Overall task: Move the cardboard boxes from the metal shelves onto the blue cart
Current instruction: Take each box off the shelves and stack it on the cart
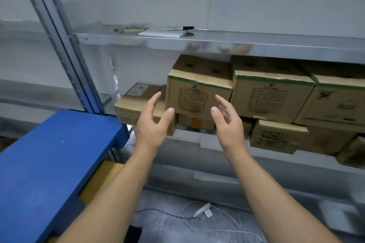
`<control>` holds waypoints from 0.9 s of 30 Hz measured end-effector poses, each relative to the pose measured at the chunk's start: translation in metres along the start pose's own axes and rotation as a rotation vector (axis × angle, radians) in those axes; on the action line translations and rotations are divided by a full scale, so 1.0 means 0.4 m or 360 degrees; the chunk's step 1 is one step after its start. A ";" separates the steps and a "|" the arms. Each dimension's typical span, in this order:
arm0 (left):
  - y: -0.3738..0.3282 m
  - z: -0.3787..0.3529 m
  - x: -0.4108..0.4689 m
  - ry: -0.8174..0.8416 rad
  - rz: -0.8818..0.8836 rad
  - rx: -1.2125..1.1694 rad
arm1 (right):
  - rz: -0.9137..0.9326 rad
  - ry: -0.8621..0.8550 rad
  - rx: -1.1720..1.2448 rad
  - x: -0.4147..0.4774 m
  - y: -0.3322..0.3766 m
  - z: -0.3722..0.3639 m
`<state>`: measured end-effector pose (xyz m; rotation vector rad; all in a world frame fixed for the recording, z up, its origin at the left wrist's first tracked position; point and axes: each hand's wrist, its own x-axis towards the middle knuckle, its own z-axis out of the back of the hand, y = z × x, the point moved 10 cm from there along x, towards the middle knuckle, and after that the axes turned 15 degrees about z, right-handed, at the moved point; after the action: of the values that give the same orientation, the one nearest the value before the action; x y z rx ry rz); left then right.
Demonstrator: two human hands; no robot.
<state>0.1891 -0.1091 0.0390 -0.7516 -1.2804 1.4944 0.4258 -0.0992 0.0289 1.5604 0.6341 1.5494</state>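
Note:
Several cardboard boxes stand on the middle metal shelf (pixel 217 142). A green-striped box (pixel 197 92) sits on top of lower boxes, straight ahead. My left hand (pixel 153 122) and my right hand (pixel 229 122) are both raised in front of it, palms facing each other, fingers apart, touching nothing. A flat box (pixel 136 102) lies to its left, two more striped boxes (pixel 270 96) to its right. The blue cart (pixel 49 163) is at the lower left with its top bare.
The upper shelf (pixel 217 42) carries a notepad (pixel 166 33), a marker (pixel 179 28) and a yellow pad. A grey upright post (pixel 65 49) stands beside the cart. A white charger and cable (pixel 205 213) lie on the floor. A person is partly visible at top left.

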 end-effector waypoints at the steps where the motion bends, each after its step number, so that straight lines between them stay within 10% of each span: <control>1: -0.002 -0.022 0.011 0.0019 0.0001 0.0013 | -0.0029 -0.0030 -0.0024 0.006 -0.014 0.018; 27: 0.064 -0.219 0.459 0.0107 0.0084 -0.0191 | -0.0253 -0.0591 -0.0491 0.167 -0.243 0.033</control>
<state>0.2027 0.0944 0.0183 -0.9126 -1.3172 1.4317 0.4653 0.0047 -0.0127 1.4690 0.2865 1.1370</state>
